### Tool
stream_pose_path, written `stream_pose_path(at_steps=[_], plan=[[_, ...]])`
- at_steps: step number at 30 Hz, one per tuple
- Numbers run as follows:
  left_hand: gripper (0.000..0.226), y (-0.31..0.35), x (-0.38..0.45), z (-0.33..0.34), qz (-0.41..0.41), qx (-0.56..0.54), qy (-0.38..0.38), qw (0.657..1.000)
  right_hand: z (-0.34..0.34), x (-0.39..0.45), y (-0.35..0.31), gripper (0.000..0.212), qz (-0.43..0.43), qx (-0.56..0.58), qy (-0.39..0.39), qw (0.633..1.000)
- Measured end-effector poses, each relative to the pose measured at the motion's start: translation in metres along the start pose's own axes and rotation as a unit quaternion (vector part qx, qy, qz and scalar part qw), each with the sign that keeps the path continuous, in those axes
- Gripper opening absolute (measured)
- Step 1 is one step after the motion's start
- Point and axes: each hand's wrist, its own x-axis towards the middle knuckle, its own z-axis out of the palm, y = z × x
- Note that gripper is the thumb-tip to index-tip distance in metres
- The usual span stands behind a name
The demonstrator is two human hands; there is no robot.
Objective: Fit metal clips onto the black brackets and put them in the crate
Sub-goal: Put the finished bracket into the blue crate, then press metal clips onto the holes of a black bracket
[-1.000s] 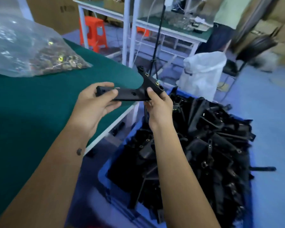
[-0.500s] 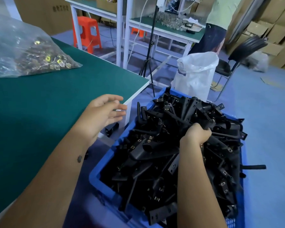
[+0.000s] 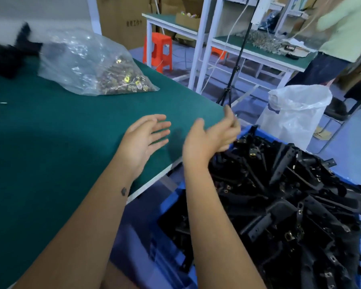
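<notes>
In the lower right of the frame the blue crate (image 3: 176,197) stood heaped with black brackets (image 3: 279,197), many showing small metal clips already seated on them. Just above and left of the heap, near mid-frame, both hands were empty. The left hand (image 3: 144,140) hovered over the edge of the green table (image 3: 61,147) with fingers spread and relaxed. The right hand (image 3: 208,140) was motion-blurred between table edge and crate, its fingers loose and gripping nothing.

The step in hand looked like reaching for the next unfitted bracket and a clip. Both supplies lay farther up the table: the clear plastic bag of metal clips (image 3: 104,69) in the upper middle-left, and a blurred dark pile at the far upper left, probably the unfitted brackets (image 3: 6,57), though blur kept this uncertain. Doing it well likely meant sending one hand to each supply, taking a single clip rather than a pinch of several, and gripping the bracket so its clip seat faced up.
</notes>
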Motion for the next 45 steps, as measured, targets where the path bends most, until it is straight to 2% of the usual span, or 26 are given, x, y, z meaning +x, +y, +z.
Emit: stream_pose_path(at_steps=[2,5,7,9,12,15,18,20,22,23,25,27,30,33,35,36,38,39,41,43,45], plan=[[0.035,0.012,-0.002,-0.016,0.021,-0.065,0.007,0.998,0.033,-0.045,-0.030,0.055,-0.060,0.030,-0.173,0.983],[0.052,0.033,-0.011,-0.054,0.073,-0.194,0.003,0.978,0.072,-0.107,-0.056,0.050,-0.089,0.075,-0.387,0.915],[0.058,0.047,-0.022,-0.087,0.117,-0.218,0.023,0.969,0.090,-0.142,-0.070,0.048,-0.102,0.081,-0.476,0.870],[0.058,0.059,-0.033,-0.122,0.154,-0.215,0.061,0.962,0.106,-0.176,-0.083,0.047,-0.125,0.096,-0.533,0.832],[0.055,0.074,-0.050,-0.171,0.205,-0.138,0.142,0.959,0.122,-0.225,-0.103,0.048,-0.138,0.135,-0.592,0.782],[0.054,0.091,-0.070,-0.215,0.227,0.035,0.222,0.948,0.135,-0.265,-0.119,0.050,-0.163,0.176,-0.609,0.756],[0.050,0.106,-0.089,-0.256,0.216,0.184,0.264,0.922,0.147,-0.289,-0.118,0.052,-0.262,0.167,-0.606,0.732],[0.036,0.110,-0.097,-0.289,0.203,0.261,0.340,0.880,0.159,-0.294,-0.111,0.052,-0.321,0.116,-0.594,0.729],[0.032,0.112,-0.104,-0.320,0.149,0.334,0.455,0.812,0.172,-0.290,-0.106,0.050,-0.336,0.069,-0.563,0.752],[0.035,0.114,-0.107,-0.331,0.105,0.367,0.502,0.776,0.178,-0.285,-0.104,0.047,-0.332,0.055,-0.550,0.764],[0.039,0.118,-0.106,-0.346,0.053,0.411,0.543,0.730,0.187,-0.273,-0.100,0.040,-0.296,0.033,-0.536,0.790],[0.039,0.123,-0.097,-0.354,0.053,0.470,0.529,0.705,0.193,-0.264,-0.099,0.034,-0.244,0.018,-0.526,0.814],[0.036,0.128,-0.075,-0.359,0.062,0.539,0.484,0.687,0.193,-0.259,-0.100,0.027,-0.197,-0.004,-0.532,0.824],[0.035,0.129,-0.058,-0.363,0.088,0.599,0.500,0.619,0.191,-0.253,-0.101,0.017,-0.137,0.001,-0.533,0.835],[0.043,0.129,-0.052,-0.369,0.103,0.599,0.538,0.583,0.191,-0.246,-0.099,0.023,-0.096,0.005,-0.518,0.850],[0.051,0.130,-0.050,-0.374,0.094,0.588,0.553,0.583,0.192,-0.243,-0.098,0.024,-0.089,-0.007,-0.507,0.857],[0.066,0.131,-0.046,-0.382,0.024,0.556,0.545,0.627,0.197,-0.237,-0.097,0.022,-0.109,-0.063,-0.506,0.854],[0.071,0.132,-0.043,-0.386,-0.030,0.558,0.520,0.646,0.199,-0.236,-0.096,0.021,-0.129,-0.099,-0.516,0.841],[0.075,0.133,-0.039,-0.390,-0.110,0.595,0.465,0.646,0.201,-0.238,-0.096,0.021,-0.170,-0.141,-0.550,0.805],[0.074,0.134,-0.038,-0.389,-0.106,0.610,0.453,0.641,0.197,-0.248,-0.099,0.024,-0.214,-0.122,-0.596,0.764],[0.068,0.134,-0.040,-0.389,-0.051,0.601,0.470,0.645,0.192,-0.262,-0.100,0.026,-0.285,-0.087,-0.637,0.711]])
